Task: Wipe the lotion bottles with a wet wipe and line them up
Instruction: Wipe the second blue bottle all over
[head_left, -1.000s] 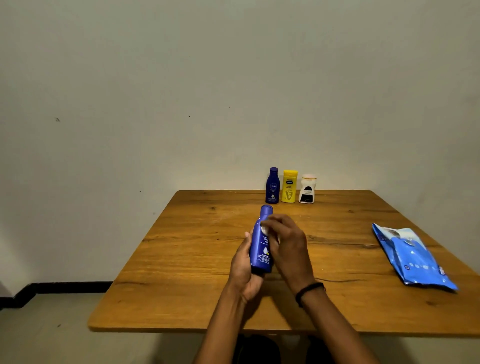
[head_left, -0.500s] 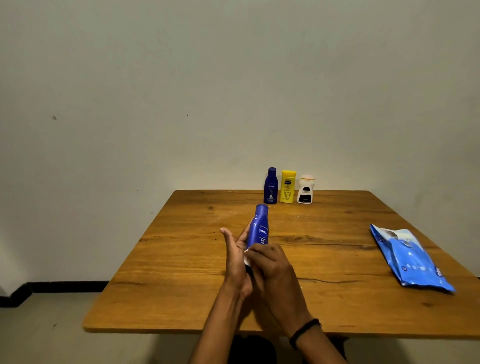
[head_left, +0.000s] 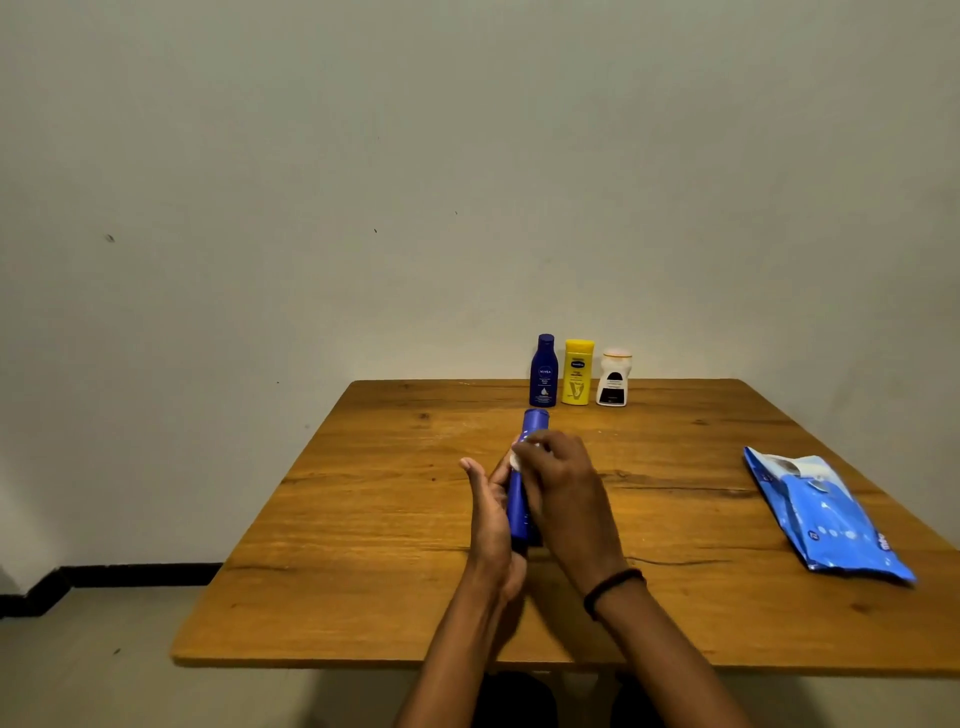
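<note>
Black, perhaps corded, right wristband (head_left: 613, 590)

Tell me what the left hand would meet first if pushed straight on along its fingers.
The left hand would probably reach the dark blue bottle at the back, though depth is unclear.

on the wooden table (head_left: 395, 545), three bottles (head_left: 577, 371) are stood beyond the right hand (head_left: 566, 493), a blue pack (head_left: 826, 514) right of it.

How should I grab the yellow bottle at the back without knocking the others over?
Probably by its top, from above: the yellow bottle stands upright, close between the dark blue bottle and the white bottle, so its sides are crowded.
</note>
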